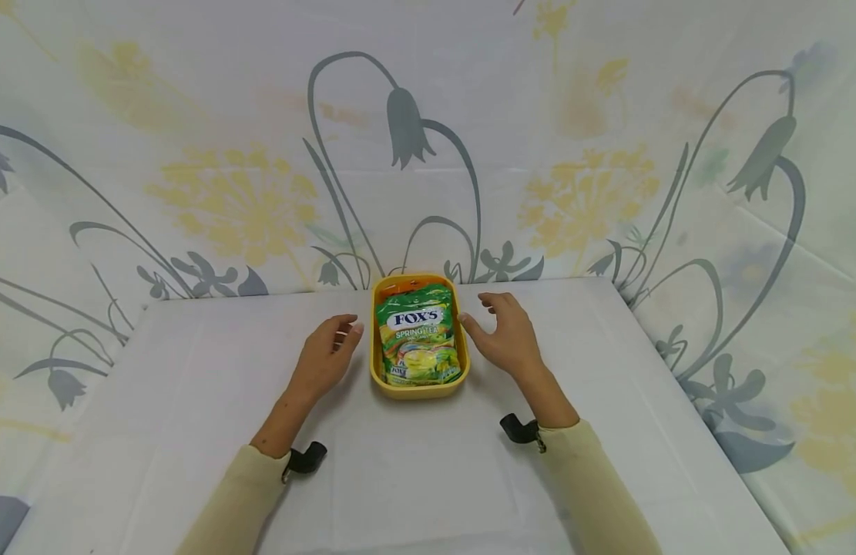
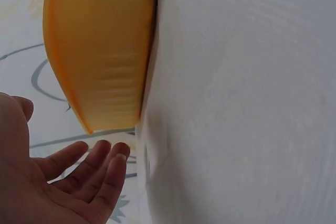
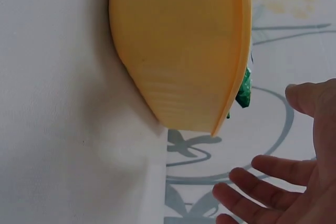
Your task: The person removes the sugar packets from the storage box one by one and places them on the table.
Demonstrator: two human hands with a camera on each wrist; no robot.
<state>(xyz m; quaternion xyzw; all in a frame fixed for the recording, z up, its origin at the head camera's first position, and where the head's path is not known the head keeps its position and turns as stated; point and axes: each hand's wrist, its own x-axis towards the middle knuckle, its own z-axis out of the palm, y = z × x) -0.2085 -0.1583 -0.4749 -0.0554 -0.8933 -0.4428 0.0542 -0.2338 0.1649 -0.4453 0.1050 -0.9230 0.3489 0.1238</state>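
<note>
A yellow plastic tub (image 1: 417, 392) stands on the white table near its back edge. Inside it lies a green candy bag (image 1: 421, 335) printed "FOX'S SPRING TEA", with something orange showing behind it at the far end. My left hand (image 1: 325, 356) is just left of the tub, fingers loosely bent and holding nothing. On the other side, my right hand (image 1: 507, 333) has its thumb close to the tub's right rim; whether they touch cannot be told from the head view. Both wrist views show the tub's smooth side wall (image 2: 102, 51) with relaxed fingers apart from it.
White cloth covers the table (image 1: 414, 478). A flower-printed curtain (image 1: 428, 193) rises behind and along both sides. Dark curved pieces, one at the left wrist (image 1: 308, 458) and one at the right wrist (image 1: 518, 428), stick out beside the sleeves.
</note>
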